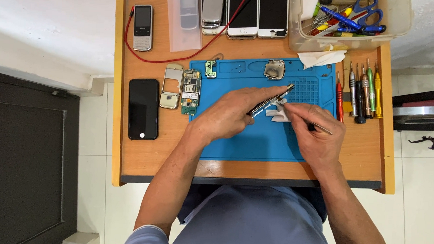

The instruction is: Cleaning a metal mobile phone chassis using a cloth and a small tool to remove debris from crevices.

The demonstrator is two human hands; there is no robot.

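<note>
Small wooden desk (147,158) carried a blue silicone repair mat (255,143); all work sat on the mat's upper right. Black smartphone (143,109) lay face up at desk left, well apart from the hands. Clear plastic tool bin (394,27) sat top right, with a row of precision screwdrivers (359,94) just off the mat's right edge. Gold phone frame (171,86) and bare circuit board (191,92) lay side by side between the smartphone and the mat.

Left hand (229,115) was closed around a slim metal phone housing (271,101), fingers pinching its lower end and holding it just above the mat. Long axis ran diagonally; free end pointed up-right, away from the person. Right hand (316,133) pinched a thin metal tool (319,127), probably tweezers or a pick, with the fingertips meeting the housing's middle. A white wipe (278,115) sat under that spot.

Judgement: step in hand looked like cleaning or picking at the housing's edge mid-teardown. Next move would call for a steady left-hand hold and light, fine pressure from the tool tip. Exact contact point too small to tell.
</note>
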